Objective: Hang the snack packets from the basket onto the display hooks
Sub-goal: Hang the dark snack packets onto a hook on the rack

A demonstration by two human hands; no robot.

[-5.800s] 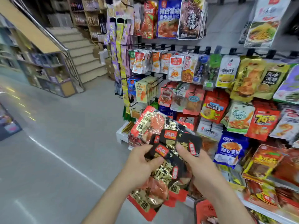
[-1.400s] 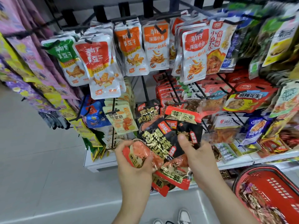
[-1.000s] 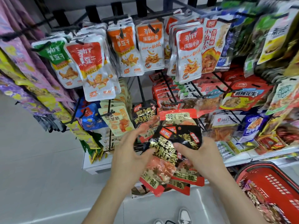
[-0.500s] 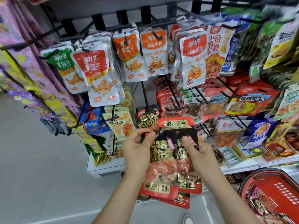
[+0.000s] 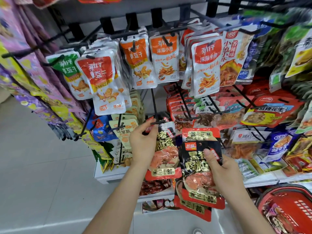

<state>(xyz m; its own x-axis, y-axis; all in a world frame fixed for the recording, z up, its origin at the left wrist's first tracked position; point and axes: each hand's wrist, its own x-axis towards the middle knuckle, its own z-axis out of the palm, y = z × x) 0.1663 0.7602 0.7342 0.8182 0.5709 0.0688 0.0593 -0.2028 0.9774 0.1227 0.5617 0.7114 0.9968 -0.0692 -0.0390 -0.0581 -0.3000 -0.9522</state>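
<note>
My left hand (image 5: 143,146) pinches the top of one black-and-red snack packet (image 5: 164,157) right at the tip of a black display hook (image 5: 157,122). Whether the hook passes through the packet's hole I cannot tell. My right hand (image 5: 219,169) grips a small stack of the same packets (image 5: 198,166), thumb on the front one; another packet sticks out upside down above them. The red basket (image 5: 290,208) with more packets stands at the lower right corner.
Rows of black hooks carry white-and-orange fish snack packets (image 5: 206,65) above and red peanut packets (image 5: 263,114) to the right. Purple and yellow packet strips (image 5: 33,92) hang at the left. A white base shelf (image 5: 108,174) sits below; grey floor lies left.
My left hand has taken one packet off the stack and lifted it up and left to the hook's tip. My right hand keeps the rest, lower and to the right.
</note>
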